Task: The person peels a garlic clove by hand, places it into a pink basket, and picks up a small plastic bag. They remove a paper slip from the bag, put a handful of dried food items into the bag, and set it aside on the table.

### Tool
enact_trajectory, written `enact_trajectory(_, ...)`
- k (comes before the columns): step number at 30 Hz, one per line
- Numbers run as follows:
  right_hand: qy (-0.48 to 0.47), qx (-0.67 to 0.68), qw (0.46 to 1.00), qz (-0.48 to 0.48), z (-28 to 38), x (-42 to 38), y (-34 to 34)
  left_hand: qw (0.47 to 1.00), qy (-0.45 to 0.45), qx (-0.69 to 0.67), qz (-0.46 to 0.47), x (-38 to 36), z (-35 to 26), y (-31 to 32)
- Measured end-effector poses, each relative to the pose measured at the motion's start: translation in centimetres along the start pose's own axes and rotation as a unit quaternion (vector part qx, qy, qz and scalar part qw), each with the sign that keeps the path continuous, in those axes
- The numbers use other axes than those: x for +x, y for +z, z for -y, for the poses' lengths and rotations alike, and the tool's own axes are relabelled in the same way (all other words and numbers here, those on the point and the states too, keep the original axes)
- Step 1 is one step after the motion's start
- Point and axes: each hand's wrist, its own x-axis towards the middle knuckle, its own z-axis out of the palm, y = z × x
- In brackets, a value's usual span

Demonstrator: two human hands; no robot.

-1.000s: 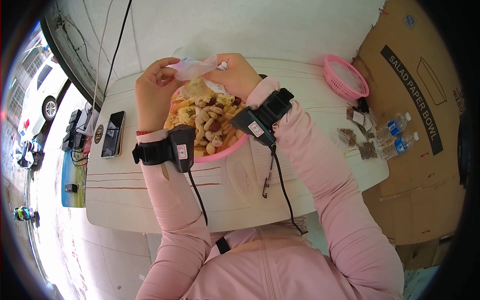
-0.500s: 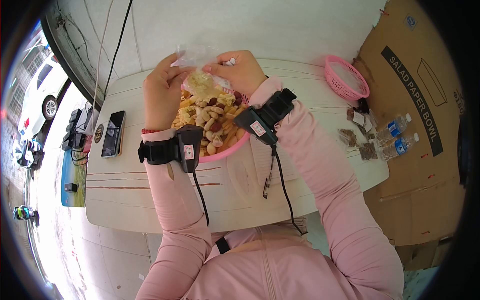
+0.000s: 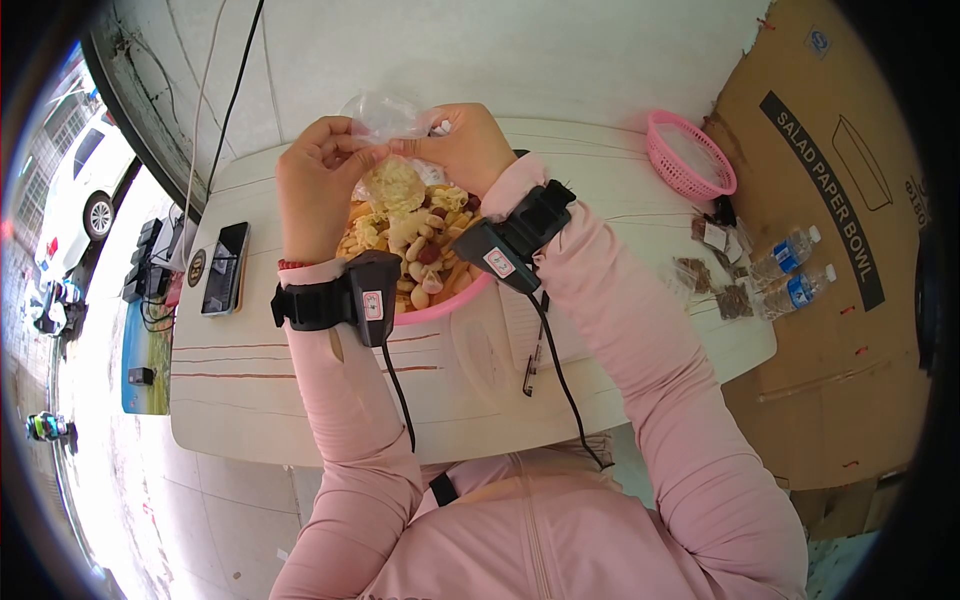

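A clear plastic bag (image 3: 396, 186) with pale yellow pieces in its lower part hangs above a pink basket (image 3: 452, 308). My left hand (image 3: 322, 178) pinches the bag's neck from the left, thumb and fingers pressed together. From the right, my right hand (image 3: 467, 145) grips the same neck, its thumb close to the left thumb. A small white item shows at the right fingers, too small to name. The bag's loose top stands up above both hands. Below lies a heap of mixed nuts and snack pieces (image 3: 415, 245) in the basket, partly hidden by my hands and wrists.
A phone (image 3: 226, 268) lies at the table's left. Toward the right are a smaller pink basket (image 3: 690, 158), small packets (image 3: 735, 300) and two water bottles (image 3: 800, 290). A pen (image 3: 532, 370) rests on paper near the front. A large cardboard box (image 3: 830, 230) stands at right.
My hands have come closer together at the bag's neck, the right one moving left. The bag's top now looks gathered and puffed, where before it was spread flatter.
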Motion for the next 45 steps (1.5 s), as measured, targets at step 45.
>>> enact_trajectory(45,0.021,-0.024,0.999,0.02,-1.1,-0.5,-1.8,0.997,-0.023,0.043,0.054,0.1,0.6,0.9)
